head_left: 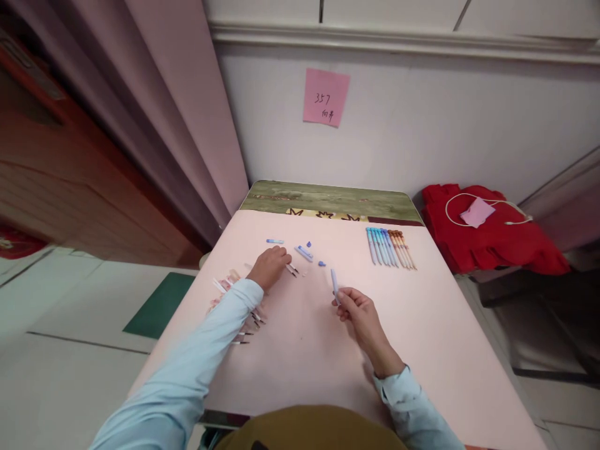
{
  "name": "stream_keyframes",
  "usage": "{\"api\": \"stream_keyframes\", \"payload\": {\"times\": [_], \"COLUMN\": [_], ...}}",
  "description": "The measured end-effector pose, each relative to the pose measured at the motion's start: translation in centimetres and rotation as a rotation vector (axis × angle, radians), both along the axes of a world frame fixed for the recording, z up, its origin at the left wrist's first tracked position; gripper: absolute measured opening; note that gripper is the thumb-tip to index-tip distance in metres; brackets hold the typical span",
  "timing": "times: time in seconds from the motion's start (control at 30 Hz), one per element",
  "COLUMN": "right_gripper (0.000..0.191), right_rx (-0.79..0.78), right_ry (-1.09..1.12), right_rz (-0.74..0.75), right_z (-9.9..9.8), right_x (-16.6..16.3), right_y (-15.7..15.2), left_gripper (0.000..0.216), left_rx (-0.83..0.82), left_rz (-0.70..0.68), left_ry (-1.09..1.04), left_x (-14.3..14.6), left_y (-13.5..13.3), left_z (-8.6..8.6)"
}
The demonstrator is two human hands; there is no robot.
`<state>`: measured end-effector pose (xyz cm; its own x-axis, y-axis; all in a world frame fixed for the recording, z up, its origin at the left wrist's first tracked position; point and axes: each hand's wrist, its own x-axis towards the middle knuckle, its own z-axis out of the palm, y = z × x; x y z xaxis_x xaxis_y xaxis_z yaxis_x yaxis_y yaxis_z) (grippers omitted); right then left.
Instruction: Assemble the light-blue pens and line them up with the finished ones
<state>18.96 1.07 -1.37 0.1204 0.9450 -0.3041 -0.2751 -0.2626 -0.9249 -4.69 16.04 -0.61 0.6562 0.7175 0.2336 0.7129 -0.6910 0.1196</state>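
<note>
My right hand pinches a pale lilac pen barrel between thumb and fingers, upright and slightly tilted over the table's middle. My left hand is closed palm down at the left, its fingertips gathered on white pen refills whose dark tips stick out. Just beyond it lie blue pen parts, a small blue topper, another blue piece and a blue-and-white tube. Under and beside my left forearm spreads a pile of refills and pinkish parts, partly hidden.
A row of assembled pens, blue to brown, lies at the table's back right. The pale table meets a green patterned strip at the wall. To the right, a red cloth carries a white cable and pink paper.
</note>
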Motion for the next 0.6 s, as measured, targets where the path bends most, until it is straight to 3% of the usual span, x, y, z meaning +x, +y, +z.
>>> {"api": "stream_keyframes", "payload": {"times": [0.13,0.33,0.6], "right_gripper": [0.032,0.031,0.027], "right_rx": [-0.008,-0.022,0.014], "right_ry": [0.021,0.122,0.015], "right_rz": [0.011,0.03,-0.145], "right_z": [0.0,0.1,0.0], "right_x": [0.9,1.1,2.3], "right_y": [-0.3,-0.3,-0.1], "left_gripper": [0.022,0.019,0.027], "left_rx": [0.008,0.05,0.096], "left_rz": [-0.08,-0.164,-0.157], "left_ry": [0.108,0.225,0.238], "left_x": [-0.1,0.1,-0.1], "left_y": [0.4,0.2,-1.8], "left_z": [-1.2,-1.0,0.0]}}
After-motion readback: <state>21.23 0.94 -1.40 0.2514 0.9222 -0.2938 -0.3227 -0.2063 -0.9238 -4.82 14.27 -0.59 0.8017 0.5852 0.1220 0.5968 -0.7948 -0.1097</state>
